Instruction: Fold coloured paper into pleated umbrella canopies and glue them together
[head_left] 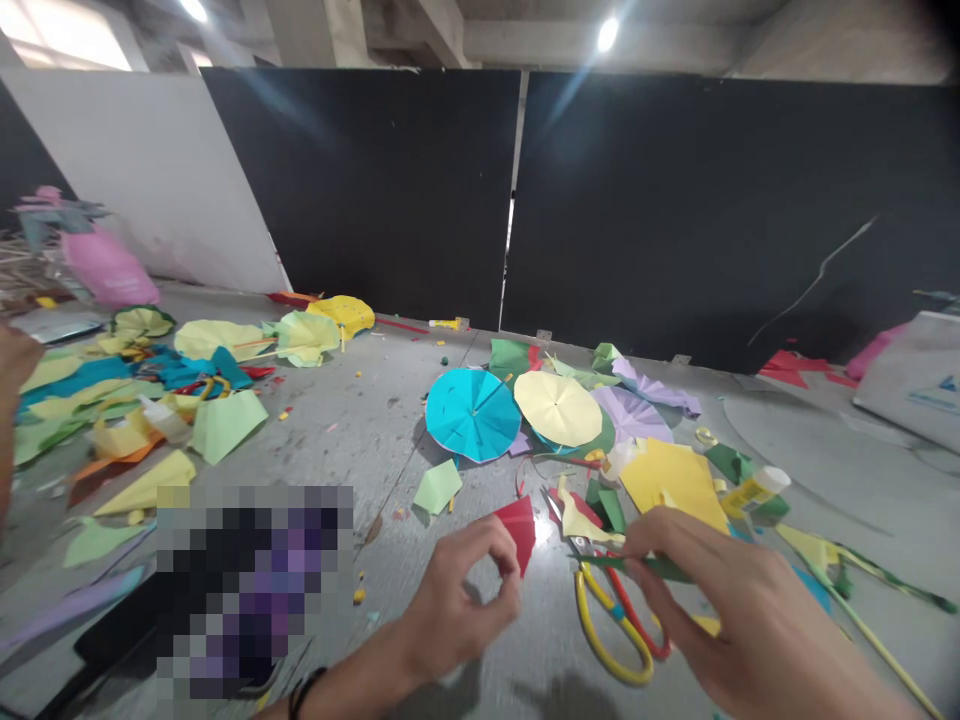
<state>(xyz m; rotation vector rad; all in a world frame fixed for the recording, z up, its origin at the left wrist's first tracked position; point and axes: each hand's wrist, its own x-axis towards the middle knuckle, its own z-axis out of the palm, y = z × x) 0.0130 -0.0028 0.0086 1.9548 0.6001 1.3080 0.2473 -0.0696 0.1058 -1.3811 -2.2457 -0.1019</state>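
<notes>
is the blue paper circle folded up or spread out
Spread out: the blue paper circle shows as a full round, with creases fanning from its middle.

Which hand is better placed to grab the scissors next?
Probably the right hand: its fingertips are nearer the handles of the scissors. It would have to let go of the green strip first. The left hand is farther away, with red paper at its fingers.
</notes>
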